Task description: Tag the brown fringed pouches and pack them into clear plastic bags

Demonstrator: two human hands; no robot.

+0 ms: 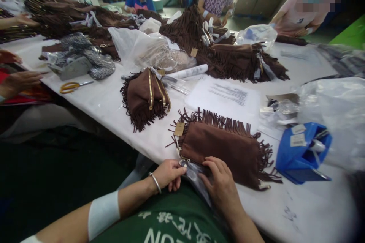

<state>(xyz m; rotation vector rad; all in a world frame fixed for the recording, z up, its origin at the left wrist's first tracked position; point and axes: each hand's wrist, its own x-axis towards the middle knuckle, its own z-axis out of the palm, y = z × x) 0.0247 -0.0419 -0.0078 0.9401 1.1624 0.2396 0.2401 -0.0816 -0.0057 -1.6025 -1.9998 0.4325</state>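
Note:
A brown fringed pouch [219,142] lies flat on the table in front of me, with a tan hang tag [179,129] at its left end. My left hand [170,172] is closed in a pinch at the pouch's near left corner, on the end of a clear plastic sleeve [196,176]. That sleeve hangs over the table edge against my green shirt; what is inside it is unclear. My right hand [221,184] rests on the near edge of the pouch, fingers bent and thumb apart, beside the sleeve.
Another fringed bag [142,93] with gold zips stands behind to the left. A blue holder [302,152] sits at right, printed paper [228,95] behind the pouch. Scissors [75,86] lie at left. Fringed bags pile up [185,26] at the back; several people work around the table.

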